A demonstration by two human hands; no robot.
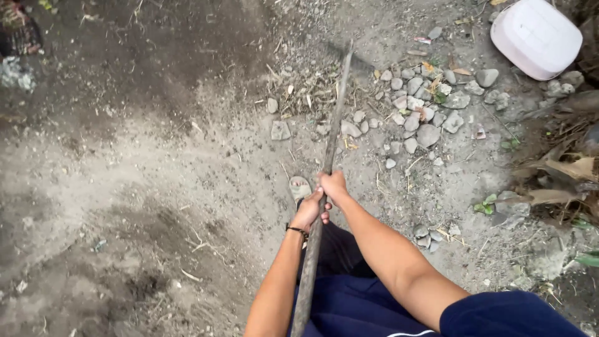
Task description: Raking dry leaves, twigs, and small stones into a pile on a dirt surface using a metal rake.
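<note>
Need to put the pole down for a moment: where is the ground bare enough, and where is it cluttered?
Bare dirt spreads left of the pole, from the dry debris pile down to the lower left corner. It is crowded to the right: the scattered stones, the white container and the dry leaves. Both hands, left and right, grip the pole.

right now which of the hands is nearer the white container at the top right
Right. The right hand grips the long stick higher up, closer to the white container; the left hand grips just below it, farther away.
</note>
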